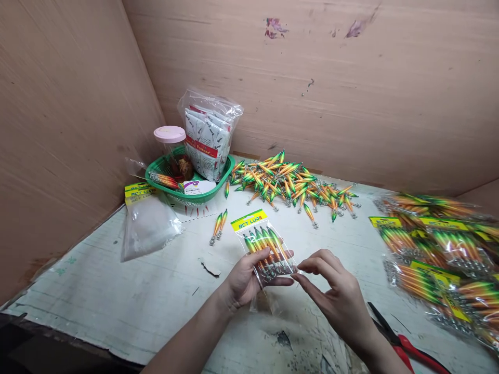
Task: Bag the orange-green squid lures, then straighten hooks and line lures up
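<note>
Yellow-topped clear packet (270,223) holds lures (276,243) shading from green to orange.

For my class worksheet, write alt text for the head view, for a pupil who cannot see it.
A person's left hand holds a clear packet of green-and-orange lures, the right hand at its lower corner. Behind it on a pale worktop are a heap of loose lures and a green basket; filled packets and red-handled scissors lie to the right.
</note>
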Tool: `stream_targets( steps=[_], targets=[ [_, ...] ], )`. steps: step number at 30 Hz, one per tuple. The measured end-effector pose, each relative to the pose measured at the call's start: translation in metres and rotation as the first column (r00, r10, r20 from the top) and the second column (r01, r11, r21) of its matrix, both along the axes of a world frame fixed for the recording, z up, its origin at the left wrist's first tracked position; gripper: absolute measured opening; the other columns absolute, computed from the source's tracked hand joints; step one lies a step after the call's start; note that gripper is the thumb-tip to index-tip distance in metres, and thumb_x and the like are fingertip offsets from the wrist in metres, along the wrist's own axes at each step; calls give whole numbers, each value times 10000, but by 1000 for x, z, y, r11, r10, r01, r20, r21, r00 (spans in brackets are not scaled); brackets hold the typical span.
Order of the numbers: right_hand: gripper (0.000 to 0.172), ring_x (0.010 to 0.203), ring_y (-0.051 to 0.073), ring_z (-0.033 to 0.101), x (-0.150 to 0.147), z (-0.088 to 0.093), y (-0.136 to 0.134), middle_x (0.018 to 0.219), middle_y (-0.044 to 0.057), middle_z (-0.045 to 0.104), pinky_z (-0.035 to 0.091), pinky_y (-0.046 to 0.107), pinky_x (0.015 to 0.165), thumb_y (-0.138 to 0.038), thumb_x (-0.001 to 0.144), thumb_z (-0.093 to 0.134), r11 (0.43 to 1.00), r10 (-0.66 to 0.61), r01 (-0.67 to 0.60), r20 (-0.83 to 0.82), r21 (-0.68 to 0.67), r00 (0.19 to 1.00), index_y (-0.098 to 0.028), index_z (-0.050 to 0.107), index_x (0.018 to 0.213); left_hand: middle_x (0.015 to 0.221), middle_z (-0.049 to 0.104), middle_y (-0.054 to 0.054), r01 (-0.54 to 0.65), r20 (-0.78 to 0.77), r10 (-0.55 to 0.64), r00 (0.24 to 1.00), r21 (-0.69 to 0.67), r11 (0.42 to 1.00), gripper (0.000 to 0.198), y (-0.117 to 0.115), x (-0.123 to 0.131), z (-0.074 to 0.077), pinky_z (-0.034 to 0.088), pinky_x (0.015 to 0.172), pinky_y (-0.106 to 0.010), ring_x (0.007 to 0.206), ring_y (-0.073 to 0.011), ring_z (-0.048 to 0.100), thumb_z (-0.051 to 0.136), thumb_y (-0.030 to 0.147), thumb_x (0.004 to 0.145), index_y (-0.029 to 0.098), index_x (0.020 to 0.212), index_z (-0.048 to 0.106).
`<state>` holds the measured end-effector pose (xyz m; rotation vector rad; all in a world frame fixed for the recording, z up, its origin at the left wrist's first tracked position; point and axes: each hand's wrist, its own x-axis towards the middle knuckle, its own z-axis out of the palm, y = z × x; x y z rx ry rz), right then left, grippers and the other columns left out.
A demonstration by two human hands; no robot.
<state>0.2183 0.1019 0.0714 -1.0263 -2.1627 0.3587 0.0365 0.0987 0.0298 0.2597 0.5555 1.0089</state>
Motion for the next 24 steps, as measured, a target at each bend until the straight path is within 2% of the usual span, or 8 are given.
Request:
stream_targets(
  steps=[8,12,14,16,19,21,22,24],
  targets=[
    [112,713,159,531,9,-14,-12,770,31,566,412,290,623,-103,873,544,994,55,-58,31,90,998,-201,598,866,1062,703,-182,160,-122,-165,979,-54,986,355,-1,6,-6,578,630,-333,818,-241,706,521,264,855,63,1138,594],
    [174,673,155,503,16,-34,-23,705,20,562,373,304,621,-65,880,506,989,20,-29,64,142,998,-197,577,791,892,725,-141,310,-293,-345,892,-158,937,350,2,12,-11,562,644,-313,731,-211,705,533,362,838,83,1033,615],
    [180,661,154,497,19,-45,-27,686,14,551,361,298,609,-60,881,493,991,14,-22,69,131,998,-196,556,780,792,718,-130,375,-546,-417,727,-193,907,414,3,7,-7,557,638,-336,693,-224,702,503,461,850,88,981,624],
    [193,648,150,485,22,-54,-29,671,7,534,351,290,601,-44,873,480,991,14,-25,80,132,997,-194,530,764,746,707,-130,371,-793,-379,477,-209,905,467,3,-6,3,550,650,-381,729,-271,700,496,518,844,90,984,620],
    [211,636,145,462,25,-66,-31,661,4,509,342,282,605,-26,864,462,988,23,-39,108,148,994,-191,504,739,873,707,-163,246,-996,-12,-86,-33,969,385,-5,-29,18,523,766,-461,907,-336,673,531,389,851,92,1086,598],
    [216,638,146,458,26,-71,-32,663,6,508,339,283,613,-37,871,456,989,24,-44,137,144,990,-191,503,728,1054,683,-196,318,-804,350,-481,212,924,350,-15,-34,20,463,911,-509,1103,-356,596,499,285,871,85,1144,591],
    [216,644,149,460,26,-73,-32,668,9,514,339,285,618,-48,878,454,990,21,-43,155,136,988,-191,506,725,1145,656,-203,428,-666,505,-549,296,854,365,-21,-31,16,418,982,-518,1198,-354,534,490,264,878,79,1179,579],
    [211,657,154,465,26,-76,-32,680,15,526,339,286,624,-72,891,448,992,14,-38,191,120,982,-191,515,730,1312,572,-188,677,-542,730,-416,351,647,456,-31,-15,1,336,1082,-497,1342,-323,387,516,292,876,76,1278,514]
  ],
)
